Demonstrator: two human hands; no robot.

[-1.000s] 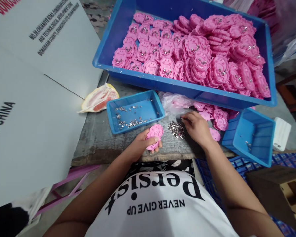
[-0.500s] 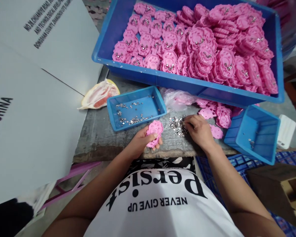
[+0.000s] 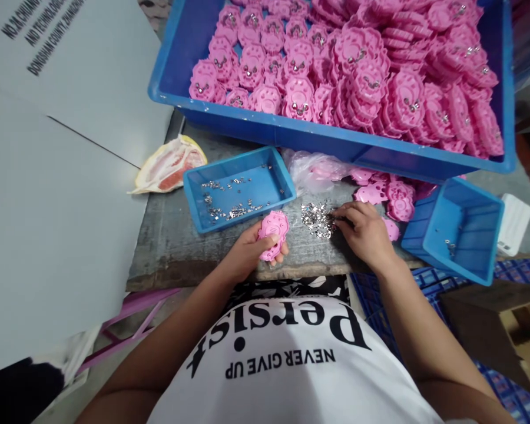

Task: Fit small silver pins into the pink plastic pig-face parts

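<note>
My left hand (image 3: 249, 246) is wrapped round a pink scallop-edged plastic piece (image 3: 274, 234), with the thumb pressed on its face, close to the table's front edge. My right hand (image 3: 365, 231) is at the right side of a loose pile of small shiny metal parts (image 3: 315, 219) on the table. Its fingers are curled, thumb and fingertips close together at the pile's edge; what they pinch, if anything, is too small to make out. More small metal parts lie in a shallow blue tray (image 3: 238, 176) beyond my left hand.
A large blue bin (image 3: 265, 121) full of pink pieces stands at the back. Right of my right hand are loose pink pieces (image 3: 400, 200), a blue box (image 3: 457, 235) and a white slab-like object (image 3: 514, 224). A plastic bag (image 3: 315, 171) and cut pomelo-like fruit (image 3: 172, 165) lie behind.
The camera view has shifted slightly. My right hand stays at the edge of the metal pile with its fingers moved a little. My left hand keeps holding the pink piece.
</note>
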